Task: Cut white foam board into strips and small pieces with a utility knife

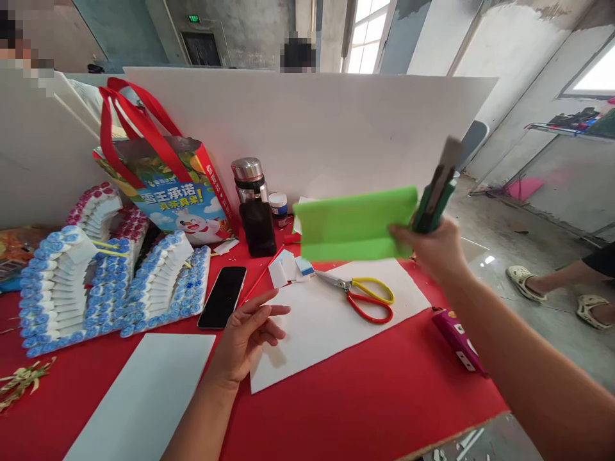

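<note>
Green sheet in right hand; scissors atop paper; phone nearby

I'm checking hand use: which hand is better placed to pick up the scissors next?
Probably the left hand: it looks empty, with fingers loosely open, near the white sheet where the scissors lie. The right hand already holds the green sheet and the green cutter.

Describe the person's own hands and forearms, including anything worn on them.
The left hand and right hand are bare, without gloves. The left forearm and right forearm show no sleeves as far as the view reaches, and no watch or bracelet at either wrist. No ring shows on the left; some right fingers are hidden.
</note>
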A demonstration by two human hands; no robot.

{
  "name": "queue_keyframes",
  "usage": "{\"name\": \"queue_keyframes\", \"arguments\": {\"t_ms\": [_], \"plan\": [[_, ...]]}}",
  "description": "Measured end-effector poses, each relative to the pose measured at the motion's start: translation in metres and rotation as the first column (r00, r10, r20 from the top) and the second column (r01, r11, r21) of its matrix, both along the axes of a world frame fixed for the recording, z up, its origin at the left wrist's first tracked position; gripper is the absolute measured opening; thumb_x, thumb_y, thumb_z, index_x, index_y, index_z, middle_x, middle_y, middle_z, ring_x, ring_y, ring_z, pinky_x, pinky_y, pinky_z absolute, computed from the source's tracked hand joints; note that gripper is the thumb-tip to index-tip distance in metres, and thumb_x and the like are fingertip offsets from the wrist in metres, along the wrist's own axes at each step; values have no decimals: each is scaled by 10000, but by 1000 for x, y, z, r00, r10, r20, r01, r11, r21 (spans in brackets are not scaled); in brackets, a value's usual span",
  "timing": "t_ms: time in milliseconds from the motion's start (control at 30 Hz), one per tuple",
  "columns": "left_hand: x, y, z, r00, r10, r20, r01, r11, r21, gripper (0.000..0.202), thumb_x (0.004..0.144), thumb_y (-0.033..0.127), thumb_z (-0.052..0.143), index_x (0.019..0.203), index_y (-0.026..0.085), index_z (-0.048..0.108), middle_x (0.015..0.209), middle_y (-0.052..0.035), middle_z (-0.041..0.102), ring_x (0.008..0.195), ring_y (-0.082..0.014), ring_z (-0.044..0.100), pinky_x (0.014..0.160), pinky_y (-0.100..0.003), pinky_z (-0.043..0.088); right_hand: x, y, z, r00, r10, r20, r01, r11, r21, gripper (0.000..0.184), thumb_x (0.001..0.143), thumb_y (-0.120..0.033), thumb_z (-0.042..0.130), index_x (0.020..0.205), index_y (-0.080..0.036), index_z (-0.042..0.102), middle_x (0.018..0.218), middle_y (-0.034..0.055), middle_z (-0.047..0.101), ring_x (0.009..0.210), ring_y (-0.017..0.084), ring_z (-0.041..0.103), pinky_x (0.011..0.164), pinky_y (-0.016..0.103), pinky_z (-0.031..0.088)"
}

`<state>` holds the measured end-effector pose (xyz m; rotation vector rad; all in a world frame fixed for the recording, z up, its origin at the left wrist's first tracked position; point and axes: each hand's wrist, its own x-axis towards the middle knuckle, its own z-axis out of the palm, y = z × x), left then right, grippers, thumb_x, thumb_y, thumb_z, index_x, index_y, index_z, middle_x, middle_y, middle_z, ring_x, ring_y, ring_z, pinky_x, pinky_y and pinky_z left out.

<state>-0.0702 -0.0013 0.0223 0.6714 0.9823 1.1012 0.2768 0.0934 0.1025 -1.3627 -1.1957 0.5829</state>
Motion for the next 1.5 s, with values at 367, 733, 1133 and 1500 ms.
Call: {"name": "queue_keyframes", "arguments": {"t_ms": [367, 733, 1133, 1500], "plan": [[3, 1, -13, 984, -143, 105, 135, 988, 79, 385, 906, 327, 640, 1262, 182, 666, 1091, -151, 725, 804, -214, 720, 603, -255, 571, -63, 182, 93, 654, -75, 753, -208, 939, 274, 111, 821, -147, 624, 848, -183, 522, 743, -28, 552, 767, 143, 543, 731, 270, 365], [3, 0, -16, 972, -185, 149, 168, 979, 116, 426, 884, 343, 643, 1271, 166, 665, 1076, -176, 709, 820, -243, 697, 590, -278, 560, -128, 227, 86, 504, 38, 863, -268, 957, 115, 152, 830, -127, 578, 951, -218, 559, 791, 31, 607, 789, 254, 588, 706, 316, 379], [-3, 26, 66, 929, 58, -366, 54, 956, 288, 331, 888, 363, 681, 1192, 231, 701, 1133, -125, 723, 909, -250, 721, 680, -296, 597, -98, 203, 111, 352, -62, 934, -278, 946, 168, 188, 841, -236, 560, 1027, -224, 585, 802, 62, 622, 733, 246, 555, 616, 324, 367], [52, 172, 98, 887, 187, -422, 37, 882, 470, 528, 657, 448, 870, 1066, 142, 738, 1111, -143, 745, 1058, -341, 690, 938, -468, 548, -55, 139, 143, 616, 432, 659, -588, 809, 20, 292, 723, -340, 808, 853, -147, 632, 831, -21, 660, 828, 157, 617, 731, 291, 507]]}}
